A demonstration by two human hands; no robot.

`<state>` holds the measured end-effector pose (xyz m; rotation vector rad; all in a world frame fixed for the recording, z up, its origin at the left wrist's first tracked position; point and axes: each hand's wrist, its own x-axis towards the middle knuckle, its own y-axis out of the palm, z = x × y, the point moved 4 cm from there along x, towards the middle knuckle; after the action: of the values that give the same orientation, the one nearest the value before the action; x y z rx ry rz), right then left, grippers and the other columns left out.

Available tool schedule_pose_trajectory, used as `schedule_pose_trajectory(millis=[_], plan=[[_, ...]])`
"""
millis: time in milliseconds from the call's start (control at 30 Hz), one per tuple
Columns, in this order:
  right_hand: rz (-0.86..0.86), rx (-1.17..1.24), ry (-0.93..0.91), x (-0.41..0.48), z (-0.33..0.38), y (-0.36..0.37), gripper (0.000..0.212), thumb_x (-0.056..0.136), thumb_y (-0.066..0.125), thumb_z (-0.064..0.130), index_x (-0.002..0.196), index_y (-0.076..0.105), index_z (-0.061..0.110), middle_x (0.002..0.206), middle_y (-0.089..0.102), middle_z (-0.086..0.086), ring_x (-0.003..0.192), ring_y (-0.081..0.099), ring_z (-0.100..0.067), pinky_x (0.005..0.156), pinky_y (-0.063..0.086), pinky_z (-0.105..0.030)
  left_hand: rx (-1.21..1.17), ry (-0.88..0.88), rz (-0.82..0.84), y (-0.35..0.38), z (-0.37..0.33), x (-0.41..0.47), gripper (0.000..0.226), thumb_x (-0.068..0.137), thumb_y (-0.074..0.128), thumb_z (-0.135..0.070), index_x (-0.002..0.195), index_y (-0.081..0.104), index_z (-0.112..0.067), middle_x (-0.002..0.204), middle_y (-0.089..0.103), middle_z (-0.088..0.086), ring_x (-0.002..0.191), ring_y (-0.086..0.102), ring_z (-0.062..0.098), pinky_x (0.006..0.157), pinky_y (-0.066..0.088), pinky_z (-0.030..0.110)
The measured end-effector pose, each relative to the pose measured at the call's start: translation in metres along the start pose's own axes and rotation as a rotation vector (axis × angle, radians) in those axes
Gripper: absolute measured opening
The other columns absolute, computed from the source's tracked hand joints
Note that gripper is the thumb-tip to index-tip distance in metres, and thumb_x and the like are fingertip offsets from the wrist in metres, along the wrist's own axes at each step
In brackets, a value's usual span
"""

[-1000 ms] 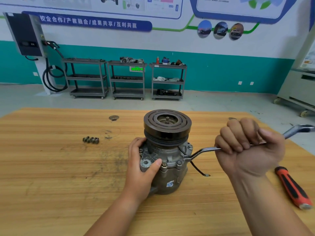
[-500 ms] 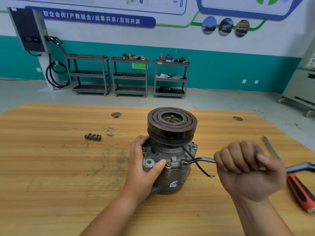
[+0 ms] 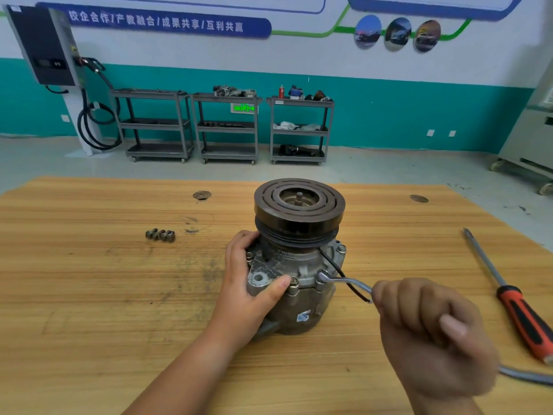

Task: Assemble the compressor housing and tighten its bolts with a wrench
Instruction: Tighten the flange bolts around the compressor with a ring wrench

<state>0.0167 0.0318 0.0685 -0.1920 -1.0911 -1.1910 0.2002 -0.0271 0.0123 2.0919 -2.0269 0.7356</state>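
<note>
Your left hand (image 3: 250, 283) grips the compressor housing (image 3: 296, 307), which stands upright near the middle of the tabletop (image 3: 89, 310) with its dark grooved pulley (image 3: 299, 205) on top. The fingers curl round the left side of the body just under the pulley. Your thumb (image 3: 278, 288) lies across the front flange, its tip just beside a flange bolt (image 3: 294, 283).

Your right hand (image 3: 434, 333) is closed in a tight fist round the shank of the wrench (image 3: 347, 281), knuckles up, to the right of the housing and nearer to you. The ring end of the wrench sits on a bolt at the front right of the flange (image 3: 321, 277). From there the bent shank runs right and slightly down into your fist. The other end of the wrench comes out past the heel of that hand at the lower right edge of the view, blurred. A thin black wire (image 3: 344, 272) hangs from under the pulley, crosses the shank, and ends just beside your right knuckles.

Another bolt (image 3: 341, 249) shows at the far right of the flange, seated in its hole. A small cluster of loose bolts (image 3: 160, 235) lies on the tabletop well to the left of the housing. A screwdriver with a red and black handle (image 3: 522, 319) lies to the right, its tip pointing away from you and well apart from both hands. Three grey shelf carts (image 3: 227, 127) stand against the teal wall behind.
</note>
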Motion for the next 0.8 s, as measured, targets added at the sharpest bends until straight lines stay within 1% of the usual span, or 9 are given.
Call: schedule_pose_trajectory(millis=[67, 133, 167, 267, 400, 500, 567, 633, 800], plan=[[-0.011, 0.046, 0.056, 0.008, 0.0, -0.009, 0.041, 0.072, 0.066, 0.027, 0.053, 0.03, 0.02, 0.047, 0.023, 0.003, 0.043, 0.022, -0.012, 0.051, 0.027, -0.021, -0.008, -0.015, 0.013, -0.001, 0.0, 0.0, 0.072, 0.06, 0.061, -0.062, 0.124, 0.032, -0.048, 0.141, 0.032, -0.012, 0.13, 0.035, 0.0, 0.108, 0.033, 0.025], [0.08, 0.013, 0.107, 0.019, 0.0, -0.011, 0.04, 0.075, 0.064, 0.028, 0.055, 0.03, 0.02, 0.049, 0.024, 0.004, 0.043, 0.022, -0.012, 0.051, 0.024, -0.022, -0.002, -0.029, 0.036, -0.002, 0.001, 0.0, 0.08, 0.053, 0.068, -0.06, 0.124, 0.03, -0.051, 0.143, 0.031, -0.009, 0.132, 0.035, 0.006, 0.11, 0.032, 0.028], [0.132, -0.014, 0.123, 0.022, 0.001, -0.01, 0.04, 0.076, 0.063, 0.029, 0.056, 0.03, 0.02, 0.049, 0.025, 0.005, 0.043, 0.023, -0.012, 0.051, 0.023, -0.022, 0.009, -0.029, 0.05, -0.002, 0.002, 0.0, 0.086, 0.049, 0.072, -0.058, 0.123, 0.028, -0.053, 0.144, 0.03, -0.008, 0.132, 0.035, 0.007, 0.11, 0.032, 0.025], [0.229, -0.079, 0.131, 0.023, 0.003, -0.007, 0.041, 0.079, 0.061, 0.029, 0.057, 0.028, 0.019, 0.051, 0.023, 0.004, 0.045, 0.024, -0.012, 0.053, 0.021, -0.024, 0.044, -0.005, 0.063, -0.001, 0.006, 0.001, 0.098, 0.043, 0.084, -0.048, 0.122, 0.026, -0.058, 0.143, 0.028, -0.011, 0.132, 0.034, 0.005, 0.1, 0.027, 0.002], [0.241, -0.158, 0.087, 0.016, 0.005, 0.0, 0.043, 0.079, 0.06, 0.031, 0.055, 0.025, 0.02, 0.052, 0.02, 0.003, 0.046, 0.022, -0.011, 0.051, 0.018, -0.027, 0.027, 0.033, 0.03, 0.0, 0.01, 0.001, 0.094, 0.043, 0.078, -0.055, 0.123, 0.029, -0.055, 0.142, 0.024, -0.022, 0.132, 0.032, 0.0, 0.099, 0.026, 0.0], [0.351, -0.462, 0.004, 0.012, 0.011, 0.016, 0.029, 0.073, 0.05, 0.02, 0.057, 0.027, 0.02, 0.054, 0.02, 0.002, 0.048, 0.024, -0.013, 0.049, 0.019, -0.03, 0.014, 0.047, -0.005, 0.002, 0.01, 0.001, 0.092, 0.045, 0.077, -0.052, 0.12, 0.027, -0.066, 0.141, 0.026, -0.022, 0.131, 0.032, -0.002, 0.099, 0.026, 0.001], [0.478, -0.705, -0.088, 0.004, 0.012, 0.031, 0.02, 0.071, 0.043, 0.014, 0.06, 0.028, 0.02, 0.06, 0.022, 0.003, 0.051, 0.027, -0.015, 0.053, 0.021, -0.027, 0.025, 0.074, -0.042, 0.004, 0.009, 0.0, 0.091, 0.046, 0.076, -0.05, 0.123, 0.029, -0.058, 0.14, 0.027, -0.023, 0.131, 0.033, 0.001, 0.1, 0.026, 0.002], [0.497, -0.842, -0.157, -0.001, 0.011, 0.041, 0.02, 0.071, 0.044, 0.014, 0.061, 0.028, 0.021, 0.064, 0.022, 0.006, 0.053, 0.027, -0.013, 0.057, 0.021, -0.021, 0.033, 0.097, -0.07, 0.006, 0.01, 0.0, 0.088, 0.047, 0.075, -0.049, 0.124, 0.033, -0.047, 0.139, 0.028, -0.021, 0.132, 0.034, 0.005, 0.102, 0.026, 0.004], [0.471, -0.806, -0.108, 0.007, 0.009, 0.044, 0.023, 0.075, 0.044, 0.018, 0.062, 0.026, 0.023, 0.063, 0.019, 0.009, 0.053, 0.025, -0.006, 0.056, 0.019, -0.016, 0.045, 0.11, -0.079, 0.006, 0.009, 0.001, 0.088, 0.047, 0.074, -0.05, 0.125, 0.032, -0.044, 0.138, 0.024, -0.026, 0.128, 0.026, -0.016, 0.1, 0.022, -0.001]])
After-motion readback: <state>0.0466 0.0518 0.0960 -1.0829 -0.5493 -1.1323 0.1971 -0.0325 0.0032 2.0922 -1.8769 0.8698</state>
